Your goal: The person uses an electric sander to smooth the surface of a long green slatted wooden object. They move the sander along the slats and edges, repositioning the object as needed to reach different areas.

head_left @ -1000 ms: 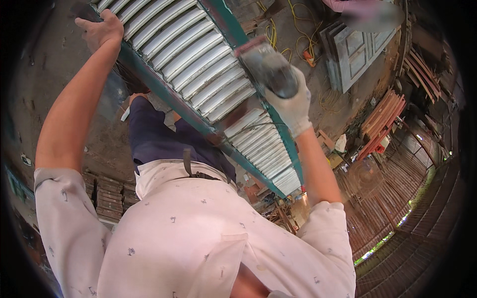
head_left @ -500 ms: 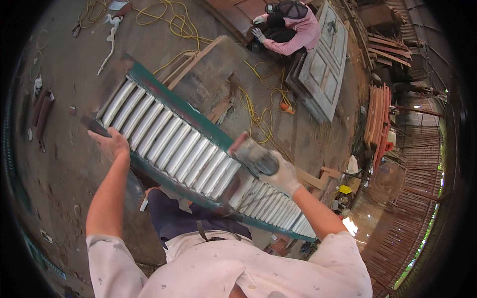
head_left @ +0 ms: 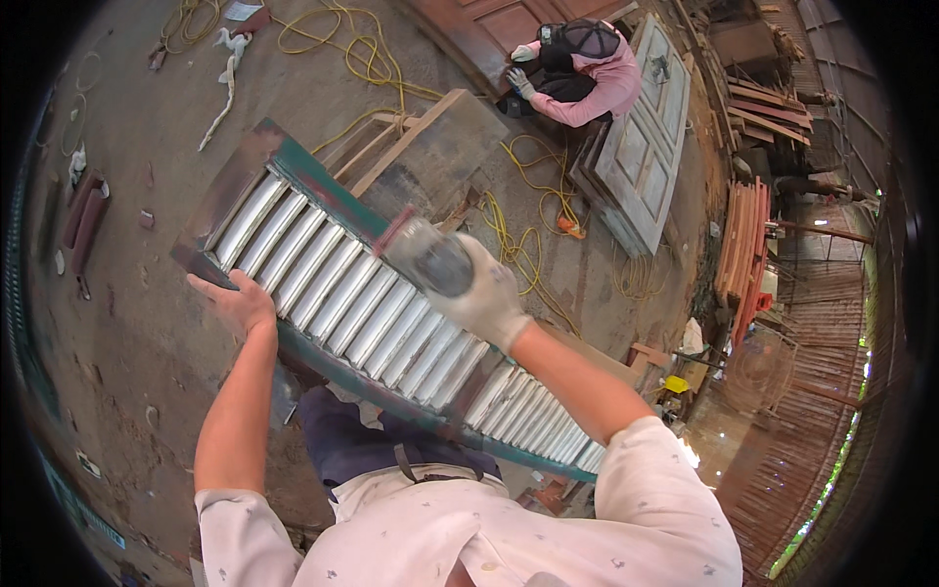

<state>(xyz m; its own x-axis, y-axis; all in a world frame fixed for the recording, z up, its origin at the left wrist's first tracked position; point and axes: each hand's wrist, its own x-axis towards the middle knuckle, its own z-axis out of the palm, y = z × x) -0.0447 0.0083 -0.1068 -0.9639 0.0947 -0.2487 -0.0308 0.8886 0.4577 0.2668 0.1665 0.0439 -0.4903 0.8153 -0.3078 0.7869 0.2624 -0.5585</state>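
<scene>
A long louvered shutter (head_left: 328,284) lies at a slant before me, with silvery slats in a worn green and dark frame. My left hand (head_left: 240,308), bare, grips the near edge of its frame close to the left end; some fingers are hidden by the edge. In a pale glove, my right hand (head_left: 489,298) is closed around a grey hand tool (head_left: 437,262) with a dark rounded end and a reddish edge. Motion smears this tool, so its exact kind is unclear. It is at the shutter's far rail, over the upper ends of the middle slats.
Beyond the shutter stands a worn wooden bench (head_left: 430,147). Yellow cords (head_left: 367,49) trail over the floor. A co-worker in pink (head_left: 611,83) crouches by a brown door (head_left: 469,29); grey panelled doors (head_left: 631,147) lean nearby. Reddish planks (head_left: 740,245) are stacked at right.
My right hand has slid the tool left along the shutter's far rail, from near the crossbar to the middle slats. My left hand keeps to the near edge. The view has shifted slightly.
</scene>
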